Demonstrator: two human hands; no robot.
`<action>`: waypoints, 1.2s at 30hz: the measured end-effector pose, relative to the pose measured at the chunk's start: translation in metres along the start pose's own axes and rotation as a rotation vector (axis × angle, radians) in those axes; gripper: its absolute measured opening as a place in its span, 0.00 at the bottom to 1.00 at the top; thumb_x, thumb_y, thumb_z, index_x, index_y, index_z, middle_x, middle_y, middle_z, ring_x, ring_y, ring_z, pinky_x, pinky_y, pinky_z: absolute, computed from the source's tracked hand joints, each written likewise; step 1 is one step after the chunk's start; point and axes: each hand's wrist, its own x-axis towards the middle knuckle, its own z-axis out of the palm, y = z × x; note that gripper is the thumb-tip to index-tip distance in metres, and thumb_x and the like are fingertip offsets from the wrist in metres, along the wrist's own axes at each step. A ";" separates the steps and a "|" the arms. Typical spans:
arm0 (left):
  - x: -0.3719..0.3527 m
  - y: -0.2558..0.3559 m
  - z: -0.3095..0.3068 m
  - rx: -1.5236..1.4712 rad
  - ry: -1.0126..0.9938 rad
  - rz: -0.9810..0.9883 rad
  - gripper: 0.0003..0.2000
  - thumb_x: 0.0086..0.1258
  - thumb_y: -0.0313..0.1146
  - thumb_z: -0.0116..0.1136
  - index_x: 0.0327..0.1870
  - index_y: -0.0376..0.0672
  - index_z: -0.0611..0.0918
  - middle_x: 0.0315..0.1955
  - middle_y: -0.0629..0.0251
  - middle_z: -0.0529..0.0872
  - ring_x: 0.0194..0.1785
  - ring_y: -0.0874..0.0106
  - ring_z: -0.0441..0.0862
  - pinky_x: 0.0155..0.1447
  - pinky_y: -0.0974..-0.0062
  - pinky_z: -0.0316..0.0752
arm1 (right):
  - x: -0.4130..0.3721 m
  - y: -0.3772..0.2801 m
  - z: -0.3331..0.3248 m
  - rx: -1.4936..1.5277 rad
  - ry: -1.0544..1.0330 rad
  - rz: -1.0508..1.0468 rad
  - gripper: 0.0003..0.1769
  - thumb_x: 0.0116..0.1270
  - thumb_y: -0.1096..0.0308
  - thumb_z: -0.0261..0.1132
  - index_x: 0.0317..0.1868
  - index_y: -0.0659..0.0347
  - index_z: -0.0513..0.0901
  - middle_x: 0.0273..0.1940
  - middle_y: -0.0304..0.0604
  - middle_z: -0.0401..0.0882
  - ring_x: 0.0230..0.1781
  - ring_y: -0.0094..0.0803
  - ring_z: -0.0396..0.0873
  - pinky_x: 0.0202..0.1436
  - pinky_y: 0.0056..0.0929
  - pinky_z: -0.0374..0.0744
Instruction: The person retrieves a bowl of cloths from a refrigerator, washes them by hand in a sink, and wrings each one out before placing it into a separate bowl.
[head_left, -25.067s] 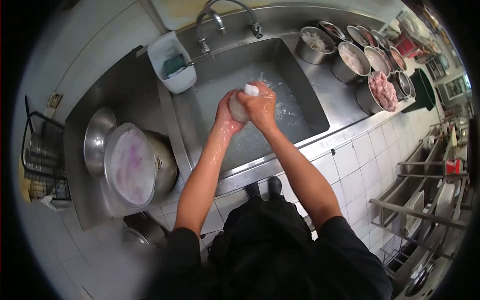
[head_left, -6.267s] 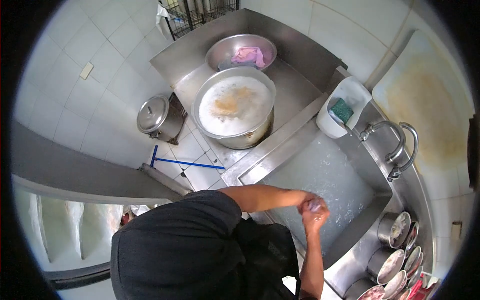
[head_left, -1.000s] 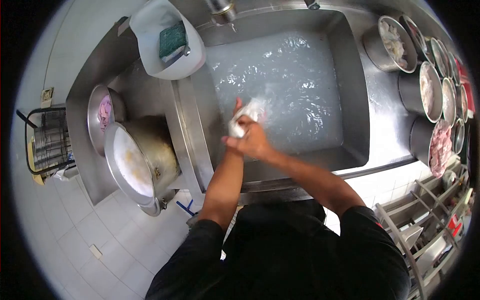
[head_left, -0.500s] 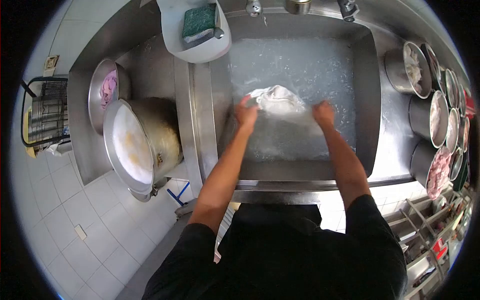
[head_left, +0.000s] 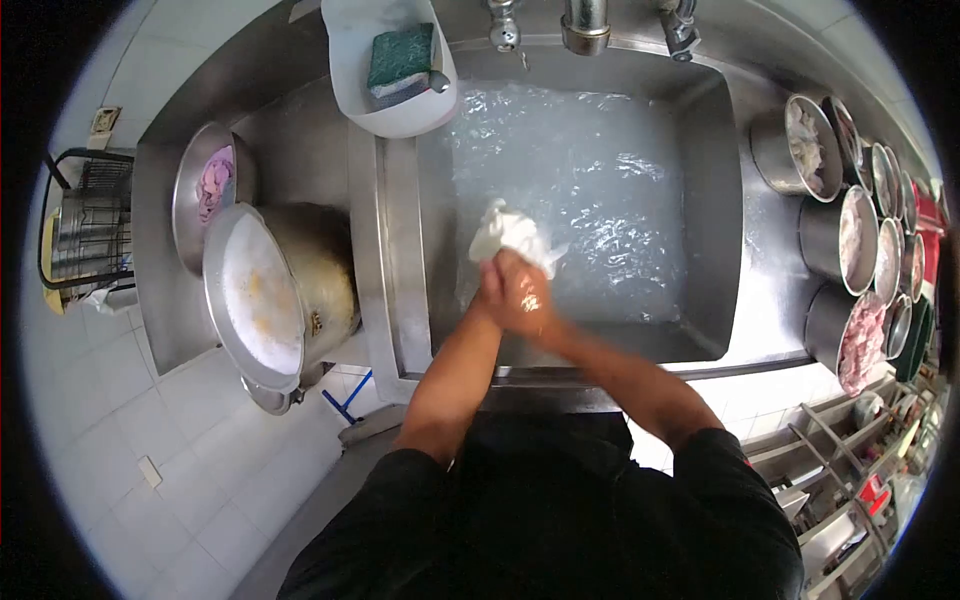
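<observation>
A wet white cloth is bunched up above the water near the left side of the steel sink. My right hand is closed around its lower end, with wet, shiny skin on the back. Pressed against it, my left hand also grips the cloth; its fingers are partly hidden behind the right hand. Loose folds of cloth stick out beyond both hands. Cloudy water with ripples fills the bottom of the sink.
A white plastic holder with a green scouring sponge hangs at the sink's back left corner. Left stand a large pot of foamy liquid and a metal bowl with purple cloth. Several metal containers of food line the right. Taps stand behind.
The cloth was spread on the water between my separated hands. Now it is bunched up, and my right hand has moved left to join my left hand on it, nearer my body.
</observation>
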 end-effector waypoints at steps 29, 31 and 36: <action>0.027 0.007 -0.101 -0.007 0.311 0.212 0.16 0.73 0.44 0.48 0.52 0.44 0.77 0.43 0.59 0.81 0.46 0.65 0.80 0.52 0.64 0.78 | 0.021 0.086 0.024 -0.012 0.147 0.111 0.13 0.57 0.63 0.66 0.23 0.65 0.79 0.24 0.55 0.79 0.22 0.52 0.77 0.25 0.41 0.75; -0.007 0.009 0.000 0.022 0.470 0.180 0.16 0.68 0.39 0.56 0.50 0.39 0.77 0.41 0.60 0.82 0.41 0.65 0.81 0.50 0.64 0.78 | 0.021 0.158 0.004 -0.160 0.094 0.059 0.14 0.58 0.61 0.66 0.24 0.64 0.80 0.22 0.56 0.77 0.24 0.55 0.78 0.27 0.44 0.76; -0.036 0.027 0.017 0.887 0.710 0.561 0.25 0.64 0.45 0.61 0.61 0.44 0.74 0.55 0.55 0.77 0.55 0.61 0.77 0.61 0.67 0.70 | 0.024 0.256 -0.054 -0.848 -0.241 0.577 0.17 0.64 0.52 0.59 0.39 0.56 0.85 0.50 0.47 0.82 0.43 0.50 0.81 0.49 0.44 0.79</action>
